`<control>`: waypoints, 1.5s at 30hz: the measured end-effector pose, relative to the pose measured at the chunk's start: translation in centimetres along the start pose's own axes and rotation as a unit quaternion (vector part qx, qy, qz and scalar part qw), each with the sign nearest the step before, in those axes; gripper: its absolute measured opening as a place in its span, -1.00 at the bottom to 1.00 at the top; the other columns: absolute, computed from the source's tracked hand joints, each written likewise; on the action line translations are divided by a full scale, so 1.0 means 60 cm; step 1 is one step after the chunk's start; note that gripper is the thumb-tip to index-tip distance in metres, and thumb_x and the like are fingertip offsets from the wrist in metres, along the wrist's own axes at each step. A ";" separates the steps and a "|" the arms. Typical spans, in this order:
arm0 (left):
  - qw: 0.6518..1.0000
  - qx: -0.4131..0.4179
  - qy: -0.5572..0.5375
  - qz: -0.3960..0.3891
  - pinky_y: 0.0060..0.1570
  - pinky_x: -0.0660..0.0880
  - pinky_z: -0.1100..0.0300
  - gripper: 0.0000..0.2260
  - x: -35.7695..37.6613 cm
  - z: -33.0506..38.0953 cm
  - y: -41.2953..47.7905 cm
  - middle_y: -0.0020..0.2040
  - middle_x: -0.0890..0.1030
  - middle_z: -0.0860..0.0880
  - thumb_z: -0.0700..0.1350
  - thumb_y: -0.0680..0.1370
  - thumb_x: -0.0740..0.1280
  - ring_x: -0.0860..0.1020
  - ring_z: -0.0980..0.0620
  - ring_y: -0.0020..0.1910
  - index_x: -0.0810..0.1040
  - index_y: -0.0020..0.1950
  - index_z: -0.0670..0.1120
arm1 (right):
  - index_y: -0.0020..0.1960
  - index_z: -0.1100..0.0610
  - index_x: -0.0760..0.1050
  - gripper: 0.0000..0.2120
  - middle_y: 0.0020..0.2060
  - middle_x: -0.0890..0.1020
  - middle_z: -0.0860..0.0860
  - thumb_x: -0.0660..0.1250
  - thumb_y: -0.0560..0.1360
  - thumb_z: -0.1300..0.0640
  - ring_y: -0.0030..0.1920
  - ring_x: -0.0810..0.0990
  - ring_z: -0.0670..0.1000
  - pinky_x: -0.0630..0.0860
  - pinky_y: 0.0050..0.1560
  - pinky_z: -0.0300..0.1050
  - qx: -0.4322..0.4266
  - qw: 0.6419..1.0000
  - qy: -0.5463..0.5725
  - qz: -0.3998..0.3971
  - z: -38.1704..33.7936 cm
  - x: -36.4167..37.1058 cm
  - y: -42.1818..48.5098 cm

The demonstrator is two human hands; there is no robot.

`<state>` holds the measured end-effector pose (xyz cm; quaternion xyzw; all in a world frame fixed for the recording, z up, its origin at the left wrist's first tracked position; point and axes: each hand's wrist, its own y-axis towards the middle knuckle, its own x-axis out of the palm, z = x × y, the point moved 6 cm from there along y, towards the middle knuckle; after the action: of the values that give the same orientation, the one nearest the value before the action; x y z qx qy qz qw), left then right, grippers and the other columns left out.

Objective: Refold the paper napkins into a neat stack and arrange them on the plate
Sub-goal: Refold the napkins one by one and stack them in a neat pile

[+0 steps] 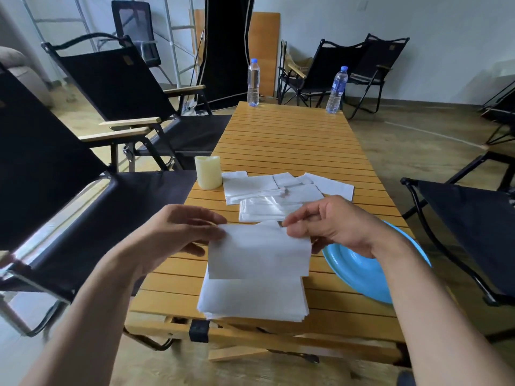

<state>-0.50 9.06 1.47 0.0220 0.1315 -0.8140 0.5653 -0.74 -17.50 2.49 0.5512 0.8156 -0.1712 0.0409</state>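
A white paper napkin (259, 250) hangs in the air above the near end of the wooden slat table (292, 140). My left hand (178, 232) pinches its top left corner and my right hand (323, 224) pinches its top right corner. Directly under it lies a stack of folded white napkins (250, 299) near the table's front edge. A blue plate (359, 271) sits to the right of the stack, partly hidden by my right forearm. Several loose napkins and clear plastic wrappers (267, 193) lie scattered further back.
A cream pillar candle (208, 172) stands left of the loose napkins. Two water bottles (253, 82) (336, 90) stand at the table's far end. Black folding chairs (117, 87) flank the table on the left, and another (471, 218) on the right.
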 end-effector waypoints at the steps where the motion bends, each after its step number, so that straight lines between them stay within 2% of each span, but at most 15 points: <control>1: 0.999 -0.028 0.040 -0.006 -0.29 0.57 0.26 -0.71 -0.002 -0.012 -0.002 -0.06 0.74 -0.06 0.00 0.28 0.57 0.70 0.07 -0.15 0.74 -0.03 -0.01 | 0.01 0.15 0.69 -0.81 -0.25 0.72 0.03 0.56 0.41 0.16 -0.30 0.63 -0.07 0.56 -0.33 -0.22 0.025 0.999 -0.038 -0.020 0.008 0.006 -0.002; 6: 0.975 -0.146 0.167 -0.004 -0.28 0.48 0.22 -0.79 -0.002 -0.065 -0.002 -0.15 0.76 0.00 -0.07 0.42 0.57 0.73 0.08 -0.18 0.69 0.02 -0.02 | 0.01 0.20 0.62 -0.78 -0.26 0.71 0.08 0.57 0.41 0.22 -0.27 0.64 0.02 0.59 -0.30 -0.15 0.099 0.984 -0.134 -0.057 0.036 0.034 -0.001; 8: 0.973 -0.154 0.173 -0.006 -0.30 0.46 0.22 -0.81 0.001 -0.072 -0.003 -0.17 0.75 -0.01 -0.09 0.44 0.55 0.73 0.06 -0.20 0.67 0.01 -0.03 | -0.01 0.21 0.58 -0.78 -0.30 0.69 0.07 0.56 0.41 0.25 -0.31 0.64 0.02 0.60 -0.29 -0.13 0.104 0.981 -0.152 -0.056 0.039 0.040 0.002; 10: 0.977 -0.122 0.174 -0.003 -0.35 0.44 0.24 -0.87 0.001 -0.064 -0.006 -0.19 0.75 -0.02 -0.10 0.46 0.53 0.70 0.05 -0.23 0.69 -0.02 -0.02 | 0.00 0.22 0.56 -0.79 -0.34 0.67 0.05 0.54 0.43 0.27 -0.32 0.63 0.04 0.61 -0.28 -0.11 0.096 0.982 -0.148 -0.061 0.036 0.045 0.003; 12: 0.988 -0.061 0.145 -0.010 -0.34 0.44 0.24 -0.86 -0.004 -0.040 -0.012 -0.19 0.72 -0.05 -0.05 0.42 0.56 0.61 0.08 -0.27 0.73 -0.05 -0.01 | 0.02 0.21 0.56 -0.78 -0.33 0.67 0.04 0.53 0.44 0.26 -0.33 0.62 0.03 0.61 -0.29 -0.12 0.075 0.989 -0.097 -0.083 0.026 0.046 -0.001; 15: 0.995 -0.016 0.056 -0.080 -0.27 0.47 0.26 -0.66 -0.015 -0.009 -0.030 -0.12 0.67 -0.05 0.04 0.33 0.58 0.55 0.12 -0.23 0.72 0.04 -0.06 | -0.03 0.12 0.58 -0.84 -0.30 0.64 0.03 0.52 0.45 0.24 -0.41 0.58 -0.01 0.59 -0.35 -0.16 0.025 0.988 0.006 -0.153 0.000 0.043 -0.015; 17: 0.990 -0.033 0.020 -0.133 -0.24 0.50 0.26 -0.60 -0.018 -0.009 -0.038 -0.09 0.65 -0.05 0.01 0.32 0.57 0.56 0.10 -0.18 0.68 0.10 -0.09 | -0.07 0.07 0.57 -0.84 -0.31 0.61 0.00 0.52 0.46 0.25 -0.44 0.56 -0.04 0.57 -0.39 -0.17 0.017 0.983 0.029 -0.178 -0.005 0.041 -0.022; 20: 0.980 -0.111 0.014 -0.164 -0.30 0.51 0.23 -0.60 -0.008 -0.036 -0.039 -0.02 0.68 -0.12 -0.10 0.37 0.59 0.61 0.01 -0.14 0.63 0.16 -0.14 | -0.02 0.15 0.51 -0.81 -0.33 0.63 0.03 0.51 0.47 0.26 -0.40 0.61 -0.01 0.58 -0.37 -0.17 0.059 0.983 -0.020 -0.175 0.014 0.046 -0.022; 23: 0.976 -0.163 0.069 -0.124 -0.37 0.49 0.23 -0.70 0.008 -0.066 -0.029 -0.01 0.73 -0.16 -0.18 0.48 0.52 0.69 -0.06 -0.12 0.61 0.18 -0.14 | 0.03 0.21 0.50 -0.76 -0.37 0.66 0.01 0.52 0.45 0.28 -0.33 0.67 0.02 0.61 -0.34 -0.17 0.104 0.979 -0.094 -0.146 0.037 0.052 -0.015; 29: 0.977 -0.133 0.158 -0.044 -0.39 0.47 0.29 -0.80 0.006 -0.076 -0.001 -0.15 0.73 -0.07 -0.14 0.50 0.50 0.62 0.12 -0.30 0.63 0.10 -0.05 | -0.02 0.20 0.49 -0.75 -0.39 0.67 0.01 0.54 0.43 0.27 -0.28 0.70 0.07 0.61 -0.35 -0.17 0.136 0.973 -0.159 -0.098 0.052 0.046 -0.002; 36: 0.982 -0.089 0.165 -0.019 -0.43 0.45 0.32 -0.85 -0.006 -0.077 0.010 -0.20 0.72 -0.07 -0.09 0.48 0.52 0.60 0.14 -0.34 0.67 0.03 0.02 | -0.04 0.20 0.47 -0.72 -0.40 0.67 0.03 0.56 0.42 0.27 -0.29 0.73 0.07 0.59 -0.36 -0.17 0.144 0.973 -0.161 -0.083 0.052 0.041 0.001; 39: 0.979 -0.101 0.175 -0.022 -0.42 0.45 0.29 -0.84 -0.004 -0.085 0.014 -0.20 0.73 -0.05 -0.08 0.47 0.53 0.60 0.15 -0.35 0.67 0.02 0.01 | -0.03 0.19 0.46 -0.71 -0.36 0.69 0.07 0.57 0.41 0.25 -0.31 0.72 0.05 0.59 -0.37 -0.17 0.150 0.971 -0.168 -0.075 0.058 0.040 0.005; 45: 0.975 -0.124 0.186 -0.014 -0.41 0.47 0.29 -0.81 -0.006 -0.097 0.018 -0.24 0.71 0.01 -0.11 0.44 0.56 0.59 0.15 -0.36 0.67 0.02 0.00 | -0.09 0.17 0.49 -0.62 -0.47 0.62 -0.03 0.66 0.29 0.15 -0.45 0.61 -0.04 0.47 -0.48 -0.22 0.143 0.963 -0.224 -0.039 0.069 0.026 0.017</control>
<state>-0.04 10.42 -4.27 0.1004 0.3347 -0.7806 0.5181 -0.89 -17.14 -2.01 0.4667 0.7736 -0.4064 0.1362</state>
